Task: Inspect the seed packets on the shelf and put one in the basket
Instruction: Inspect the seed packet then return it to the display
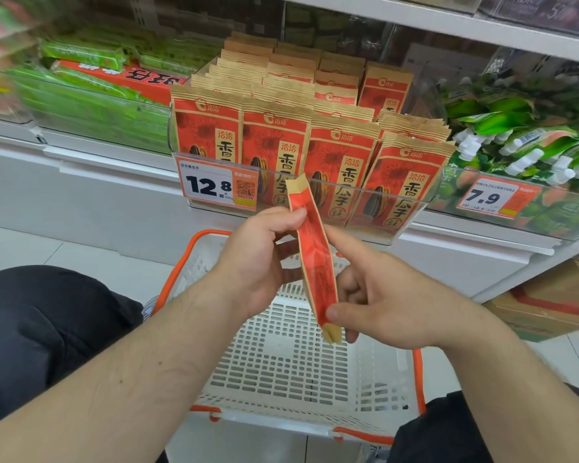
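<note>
one red and tan seed packet [313, 259] held edge-on above the basket [281, 345], between both hands. left hand [258, 262] gripping its upper part, thumb pressed on the near face close to the top seal, fingers curled behind. right hand [385, 305] pinching the lower end, thumb on the red face just above the tan bottom seal, index finger stretched up along the far side, other fingers curled under. packet tilted, top leaning left and away, bottom toward the right hand.

white basket with orange rim and handles on the floor directly below, between two dark-clad knees, nothing visible inside.

behind, rows of matching seed packets [274, 145] standing upright in a clear shelf tray [398, 192], front row four across, more stacked behind. price tag [214, 185] reading 12.8 clipped to the tray front at left, touching it. second price label [488, 198] reading 7.9 on the next tray to the right, below green pouches [515, 142] with white caps. green wrapped packs [91, 91] blurred on the left of the shelf. cardboard boxes [555, 295] on the floor at far right.
</note>
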`<action>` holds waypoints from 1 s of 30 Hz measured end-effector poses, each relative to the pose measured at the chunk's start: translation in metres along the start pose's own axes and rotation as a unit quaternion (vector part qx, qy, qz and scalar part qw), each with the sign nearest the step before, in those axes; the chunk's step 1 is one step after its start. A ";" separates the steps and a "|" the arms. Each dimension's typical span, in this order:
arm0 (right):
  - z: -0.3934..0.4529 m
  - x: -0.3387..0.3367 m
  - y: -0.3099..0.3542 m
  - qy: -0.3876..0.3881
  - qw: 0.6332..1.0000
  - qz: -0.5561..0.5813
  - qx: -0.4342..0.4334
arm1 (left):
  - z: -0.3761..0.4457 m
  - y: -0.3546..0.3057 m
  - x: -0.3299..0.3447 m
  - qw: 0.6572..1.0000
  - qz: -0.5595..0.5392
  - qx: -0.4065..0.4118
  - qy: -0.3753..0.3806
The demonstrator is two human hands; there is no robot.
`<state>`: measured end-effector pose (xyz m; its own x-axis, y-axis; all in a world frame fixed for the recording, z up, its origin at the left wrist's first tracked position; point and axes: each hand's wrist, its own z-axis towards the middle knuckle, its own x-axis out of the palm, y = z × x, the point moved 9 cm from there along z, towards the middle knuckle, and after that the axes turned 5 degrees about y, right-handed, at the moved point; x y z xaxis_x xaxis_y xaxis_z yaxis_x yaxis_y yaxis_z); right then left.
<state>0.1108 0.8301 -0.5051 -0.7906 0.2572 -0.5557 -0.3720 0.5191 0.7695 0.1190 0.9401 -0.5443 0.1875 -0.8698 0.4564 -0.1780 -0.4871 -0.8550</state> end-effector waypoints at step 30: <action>-0.003 -0.029 -0.018 -0.292 0.954 0.028 0.057 | -0.007 -0.004 0.012 0.999 0.018 0.033 0.027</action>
<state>0.1390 0.8114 -0.5016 -0.3899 0.6795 -0.6215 -0.2560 0.5684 0.7819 0.1147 0.9309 -0.5339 0.1302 -0.8902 0.4365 -0.1195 -0.4511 -0.8844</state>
